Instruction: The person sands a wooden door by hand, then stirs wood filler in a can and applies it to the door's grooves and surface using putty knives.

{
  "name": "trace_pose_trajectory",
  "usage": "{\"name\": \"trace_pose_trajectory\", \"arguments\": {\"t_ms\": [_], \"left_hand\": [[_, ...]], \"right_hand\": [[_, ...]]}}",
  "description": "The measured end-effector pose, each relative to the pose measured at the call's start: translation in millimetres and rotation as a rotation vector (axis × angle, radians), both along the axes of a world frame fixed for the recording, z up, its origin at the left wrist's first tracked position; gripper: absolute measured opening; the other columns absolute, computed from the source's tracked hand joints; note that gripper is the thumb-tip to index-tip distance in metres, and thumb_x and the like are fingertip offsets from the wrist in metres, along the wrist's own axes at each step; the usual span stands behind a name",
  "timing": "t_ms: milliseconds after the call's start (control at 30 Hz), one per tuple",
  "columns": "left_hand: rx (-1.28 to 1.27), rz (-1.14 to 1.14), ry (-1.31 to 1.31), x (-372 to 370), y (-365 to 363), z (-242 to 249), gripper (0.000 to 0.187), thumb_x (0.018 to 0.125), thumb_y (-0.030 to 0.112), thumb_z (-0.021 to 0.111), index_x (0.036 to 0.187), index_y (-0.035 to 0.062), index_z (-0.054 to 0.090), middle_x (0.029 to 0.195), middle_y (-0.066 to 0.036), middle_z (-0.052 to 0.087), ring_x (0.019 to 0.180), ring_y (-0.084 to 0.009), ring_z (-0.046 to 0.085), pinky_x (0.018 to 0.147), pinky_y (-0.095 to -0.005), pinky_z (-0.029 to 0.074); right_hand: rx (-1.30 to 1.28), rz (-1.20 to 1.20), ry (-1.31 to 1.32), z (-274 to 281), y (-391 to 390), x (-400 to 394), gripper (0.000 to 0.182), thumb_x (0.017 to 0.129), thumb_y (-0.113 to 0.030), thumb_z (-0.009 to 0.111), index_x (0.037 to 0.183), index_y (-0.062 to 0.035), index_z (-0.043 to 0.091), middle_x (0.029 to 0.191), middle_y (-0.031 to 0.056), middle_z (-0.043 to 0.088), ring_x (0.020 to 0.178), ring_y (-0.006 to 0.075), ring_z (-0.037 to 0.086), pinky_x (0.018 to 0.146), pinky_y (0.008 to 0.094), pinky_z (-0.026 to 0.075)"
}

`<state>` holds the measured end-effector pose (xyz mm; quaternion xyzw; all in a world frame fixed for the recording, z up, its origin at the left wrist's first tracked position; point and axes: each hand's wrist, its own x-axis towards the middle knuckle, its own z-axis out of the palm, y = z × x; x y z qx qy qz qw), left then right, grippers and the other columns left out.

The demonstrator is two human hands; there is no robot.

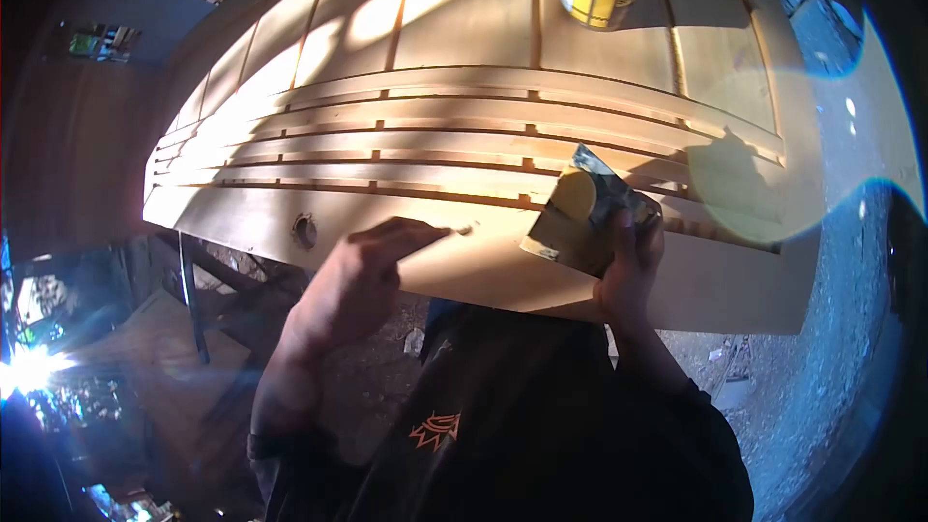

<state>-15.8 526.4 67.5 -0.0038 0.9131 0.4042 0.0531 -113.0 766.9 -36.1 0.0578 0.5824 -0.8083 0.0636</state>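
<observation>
Two hands above a slatted wooden panel (483, 275).
The right hand (634, 256) grips a flat smeared piece (577, 215) near the front edge; the left hand (365, 256) bunches over bare wood, grip unclear.

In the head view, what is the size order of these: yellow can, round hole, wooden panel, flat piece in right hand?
1. Wooden panel
2. Flat piece in right hand
3. Yellow can
4. Round hole

Apparent size only; the can stands farther away.
</observation>
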Motion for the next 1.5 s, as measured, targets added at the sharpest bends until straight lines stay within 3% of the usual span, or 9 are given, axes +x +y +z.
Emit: {"name": "trace_pose_trajectory", "arguments": {"t_ms": [100, 200, 367, 633, 800, 1100, 1300, 1400, 1500], "left_hand": [[0.085, 0.430, -0.084, 23, -67, -21, 0.055, 0.072, -0.013, 0.040, 0.121, 0.0051, 0.057, 0.103, -0.017, 0.064, 0.088, -0.0228, 0.064, 0.074, -0.0296, 0.049], [-0.176, 0.730, -0.188, 18, -120, -34, 0.054, 0.073, -0.015, 0.038, 0.120, 0.0037, 0.057, 0.088, -0.019, 0.066, 0.076, -0.0186, 0.065, 0.065, -0.0323, 0.051], [-0.593, 0.507, 0.081, 17, -200, -74, 0.051, 0.067, -0.011, 0.044, 0.113, 0.0033, 0.060, 0.102, -0.023, 0.062, 0.095, -0.0358, 0.060, 0.085, -0.0393, 0.048], [-0.578, 0.511, -0.063, -13, -208, -72, 0.045, 0.071, -0.008, 0.049, 0.113, 0.0033, 0.060, 0.103, -0.021, 0.062, 0.098, -0.0358, 0.060, 0.085, -0.0410, 0.047], [-0.660, 0.477, -0.132, -12, -180, -93, 0.050, 0.071, -0.011, 0.051, 0.119, 0.0017, 0.054, 0.126, -0.015, 0.052, 0.112, -0.0343, 0.051, 0.096, -0.0377, 0.042], [-0.566, 0.564, -0.393, -32, -225, -69, 0.047, 0.069, -0.010, 0.046, 0.112, 0.0028, 0.061, 0.097, -0.021, 0.064, 0.091, -0.0325, 0.063, 0.080, -0.0359, 0.047], [-0.475, 0.504, -0.350, -49, -205, -76, 0.043, 0.068, -0.002, 0.052, 0.108, 0.0033, 0.063, 0.097, -0.022, 0.064, 0.094, -0.0339, 0.062, 0.082, -0.0390, 0.047], [-0.552, 0.477, -0.344, -59, -180, -76, 0.029, 0.081, 0.002, 0.052, 0.108, 0.0049, 0.064, 0.095, -0.020, 0.065, 0.090, -0.0294, 0.064, 0.079, -0.0365, 0.047], [-0.604, 0.478, -0.373, -73, -144, -69, 0.030, 0.080, 0.001, 0.051, 0.107, 0.0046, 0.064, 0.095, -0.019, 0.066, 0.091, -0.0296, 0.064, 0.080, -0.0370, 0.047]], "right_hand": [[0.262, 0.032, 0.042, -15, 8, 1, 0.033, 0.094, -0.023, 0.050, 0.116, 0.0010, 0.047, 0.101, 0.0071, 0.056, 0.092, 0.0135, 0.051, 0.083, 0.0270, 0.041], [0.243, -0.016, -0.019, -38, 18, 3, 0.035, 0.093, -0.026, 0.050, 0.115, 0.0005, 0.048, 0.106, 0.0096, 0.055, 0.097, 0.0158, 0.052, 0.085, 0.0293, 0.042], [0.395, -0.020, -0.018, -47, 26, 1, 0.041, 0.094, -0.033, 0.047, 0.117, 0.0014, 0.049, 0.108, 0.0131, 0.055, 0.096, 0.0203, 0.054, 0.084, 0.0316, 0.044], [0.613, -0.010, -0.076, -40, 22, -3, 0.051, 0.092, -0.040, 0.048, 0.119, 0.0025, 0.047, 0.111, 0.0153, 0.053, 0.100, 0.0226, 0.053, 0.085, 0.0342, 0.044], [0.649, -0.106, -0.050, -41, 16, -1, 0.046, 0.092, -0.036, 0.049, 0.117, 0.0034, 0.048, 0.108, 0.0150, 0.055, 0.094, 0.0218, 0.056, 0.078, 0.0330, 0.048], [0.438, -0.005, -0.046, -59, 35, -1, 0.042, 0.095, -0.031, 0.048, 0.120, 0.0021, 0.047, 0.110, 0.0105, 0.053, 0.098, 0.0176, 0.051, 0.086, 0.0320, 0.041], [0.337, -0.039, -0.069, -60, 32, 1, 0.038, 0.094, -0.026, 0.051, 0.119, 0.0017, 0.048, 0.108, 0.0088, 0.054, 0.097, 0.0167, 0.051, 0.084, 0.0303, 0.041], [0.350, -0.005, -0.040, -56, 29, 0, 0.038, 0.092, -0.028, 0.052, 0.115, 0.0026, 0.047, 0.104, 0.0097, 0.052, 0.096, 0.0159, 0.049, 0.085, 0.0291, 0.040], [0.353, 0.061, -0.012, -58, 33, -1, 0.036, 0.093, -0.027, 0.051, 0.114, 0.0024, 0.047, 0.101, 0.0096, 0.052, 0.094, 0.0156, 0.049, 0.083, 0.0287, 0.041]]}}
